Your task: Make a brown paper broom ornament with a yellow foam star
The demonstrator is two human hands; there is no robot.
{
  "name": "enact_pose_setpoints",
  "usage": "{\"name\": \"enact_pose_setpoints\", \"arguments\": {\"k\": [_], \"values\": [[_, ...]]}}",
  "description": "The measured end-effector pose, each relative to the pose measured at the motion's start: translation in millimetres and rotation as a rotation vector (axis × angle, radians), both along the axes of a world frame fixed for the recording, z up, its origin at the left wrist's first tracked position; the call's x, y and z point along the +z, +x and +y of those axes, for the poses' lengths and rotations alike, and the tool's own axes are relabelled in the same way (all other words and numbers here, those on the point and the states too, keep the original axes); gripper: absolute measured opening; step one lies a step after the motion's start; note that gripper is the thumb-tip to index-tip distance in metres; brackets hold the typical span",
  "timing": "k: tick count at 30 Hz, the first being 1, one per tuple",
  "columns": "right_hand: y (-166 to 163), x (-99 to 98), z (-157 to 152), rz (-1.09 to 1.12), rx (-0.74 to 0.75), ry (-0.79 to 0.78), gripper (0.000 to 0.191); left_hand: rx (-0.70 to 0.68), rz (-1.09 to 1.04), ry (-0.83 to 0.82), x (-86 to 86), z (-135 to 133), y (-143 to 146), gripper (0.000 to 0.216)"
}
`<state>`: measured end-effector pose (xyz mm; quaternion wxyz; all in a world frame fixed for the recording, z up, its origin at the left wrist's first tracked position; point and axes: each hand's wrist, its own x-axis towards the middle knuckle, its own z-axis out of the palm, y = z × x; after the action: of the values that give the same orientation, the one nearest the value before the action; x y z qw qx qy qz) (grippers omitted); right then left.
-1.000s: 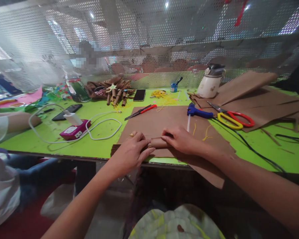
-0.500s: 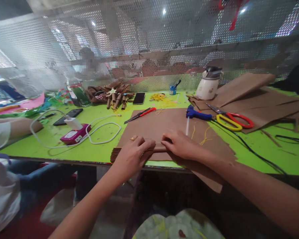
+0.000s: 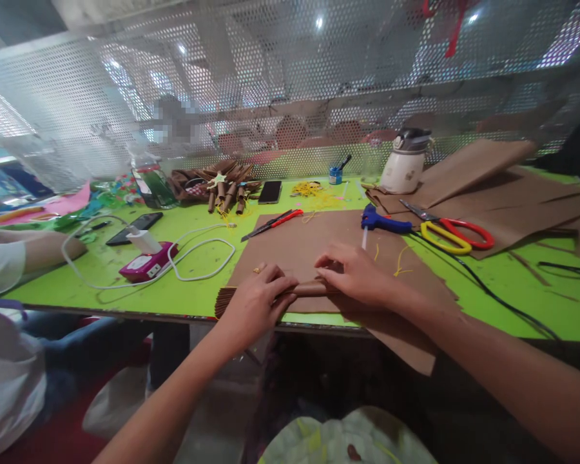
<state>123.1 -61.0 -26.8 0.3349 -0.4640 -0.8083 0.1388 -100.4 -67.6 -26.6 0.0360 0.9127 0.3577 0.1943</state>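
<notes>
My left hand (image 3: pixel 258 299), a ring on one finger, has its fingers closed on a narrow folded or rolled edge of brown paper (image 3: pixel 314 288) near the table's front. My right hand (image 3: pixel 355 274) hovers just over the same edge, thumb and bent fingers slightly apart; whether a fingertip touches the paper I cannot tell. Pleated layers of the paper (image 3: pixel 225 301) show left of my left hand, and a loose flap (image 3: pixel 406 345) hangs over the front edge. Beneath lies a larger brown sheet (image 3: pixel 290 248).
On the sheet lie a utility knife (image 3: pixel 273 224), a blue glue gun (image 3: pixel 386 222) and yellow threads (image 3: pixel 400 269). Scissors (image 3: pixel 457 235), a bottle (image 3: pixel 406 164) and more brown paper (image 3: pixel 507 200) are rightward. Leftward are a pink power adapter (image 3: pixel 149 263), a phone (image 3: pixel 135 229) and another person's arm (image 3: pixel 53 254).
My right hand has lifted slightly off the folded edge, and its thumb and fingers have spread a little. My left hand stays on the paper.
</notes>
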Motion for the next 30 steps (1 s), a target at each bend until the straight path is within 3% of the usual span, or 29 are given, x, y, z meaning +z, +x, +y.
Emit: {"name": "enact_pose_setpoints", "arguments": {"k": [5,9,17,25,30], "values": [[-1.0,4.6,-7.0,-0.148,0.163,-0.014,0.013,-0.007,0.024,-0.050,5.7,1.5,1.3,0.023],[-4.4,4.6,-9.1,-0.233,0.156,-0.060,0.018,0.002,0.090,-0.083,11.6,2.7,3.4,0.026],[-0.1,5.6,-2.8,-0.266,0.166,-0.121,0.019,0.033,0.130,-0.161,15.0,9.5,5.1,0.023],[2.0,12.9,4.5,-0.223,0.225,-0.291,0.020,0.010,0.185,-0.295,26.5,21.6,6.6,0.020],[5.6,9.0,4.9,-0.161,0.264,-0.243,0.025,-0.009,0.185,-0.288,28.5,22.7,7.3,0.025]]}}
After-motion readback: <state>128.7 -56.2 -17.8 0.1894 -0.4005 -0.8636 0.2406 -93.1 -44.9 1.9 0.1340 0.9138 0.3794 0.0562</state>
